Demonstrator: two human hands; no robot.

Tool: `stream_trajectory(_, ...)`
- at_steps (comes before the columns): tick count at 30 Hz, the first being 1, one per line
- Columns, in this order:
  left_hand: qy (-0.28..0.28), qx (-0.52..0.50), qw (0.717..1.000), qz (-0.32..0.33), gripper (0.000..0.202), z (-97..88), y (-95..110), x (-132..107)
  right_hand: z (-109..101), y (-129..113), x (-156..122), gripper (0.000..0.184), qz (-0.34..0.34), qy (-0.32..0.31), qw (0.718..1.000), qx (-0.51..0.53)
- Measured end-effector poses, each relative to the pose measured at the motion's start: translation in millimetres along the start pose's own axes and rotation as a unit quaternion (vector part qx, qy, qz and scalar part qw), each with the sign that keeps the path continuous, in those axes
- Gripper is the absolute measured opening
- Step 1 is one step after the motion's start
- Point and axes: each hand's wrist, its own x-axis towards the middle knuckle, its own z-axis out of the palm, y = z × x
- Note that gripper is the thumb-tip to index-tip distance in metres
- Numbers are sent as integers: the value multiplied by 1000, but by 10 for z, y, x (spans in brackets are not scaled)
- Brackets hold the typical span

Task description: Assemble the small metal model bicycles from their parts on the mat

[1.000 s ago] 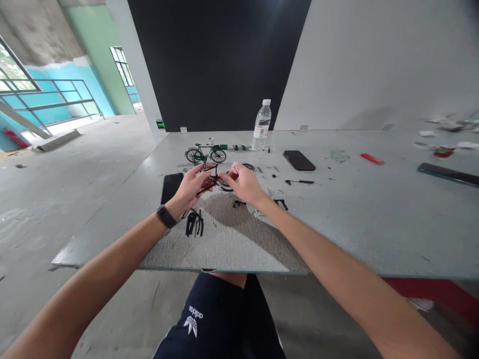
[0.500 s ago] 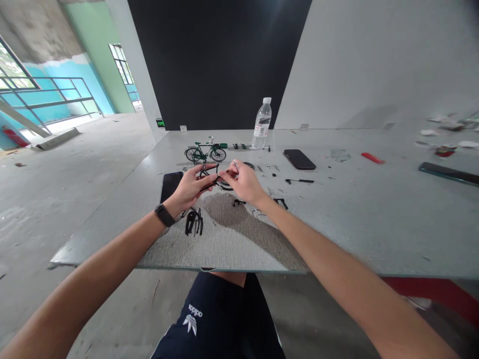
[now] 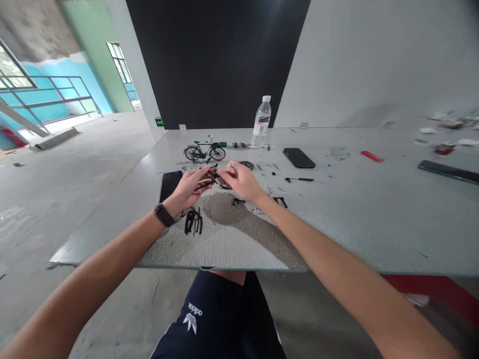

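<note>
My left hand (image 3: 190,187) pinches a small black model bicycle frame (image 3: 209,178) above the table. My right hand (image 3: 242,181) meets it from the right, fingers closed on a thin silver tool (image 3: 234,166) that touches the frame. Below the hands lie black parts: a fork piece (image 3: 193,222), a small bracket (image 3: 237,201) and another bracket (image 3: 280,201). A loose black wheel (image 3: 246,165) lies just beyond my right hand. A finished green model bicycle (image 3: 204,150) stands farther back.
A grey mat (image 3: 224,239) covers the near table. A phone (image 3: 170,185) lies left of my hands, another phone (image 3: 298,158) back right. A water bottle (image 3: 261,122) stands at the back. A black screwdriver (image 3: 298,179), a red object (image 3: 371,156) and a dark bar (image 3: 448,172) lie to the right.
Both hands have drawn slightly closer together around the frame; the view has tipped a little. Nothing was let go.
</note>
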Motion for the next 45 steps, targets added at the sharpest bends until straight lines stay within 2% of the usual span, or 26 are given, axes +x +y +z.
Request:
stream_trajectory(6,35,-51,997,-46,17,19,43,15,-12,7,7,48,16,5,998,56)
stream_trajectory(13,-13,-9,997,-76,19,-7,70,18,-28,-40,1,48,-6,14,998,65)
stream_trajectory(19,-96,31,986,-131,39,-64,76,33,-42,-105,-16,48,-17,13,997,68)
stream_trajectory(28,-131,-10,976,-176,39,-86,85,11,-47,-122,-15,51,-19,-1,995,102)
stream_trajectory(34,-144,-21,968,-203,36,-114,105,5,-39,-134,-11,54,11,-11,989,144)
stream_trajectory(39,-149,-17,967,-205,41,-97,105,10,-40,-156,-13,55,21,-14,987,156)
stream_trajectory(42,-145,-4,974,-174,45,-83,94,16,-45,-152,-19,54,17,-15,989,147)
stream_trajectory(45,-119,12,984,-131,39,-69,84,12,-47,-122,-18,54,11,-17,993,119)
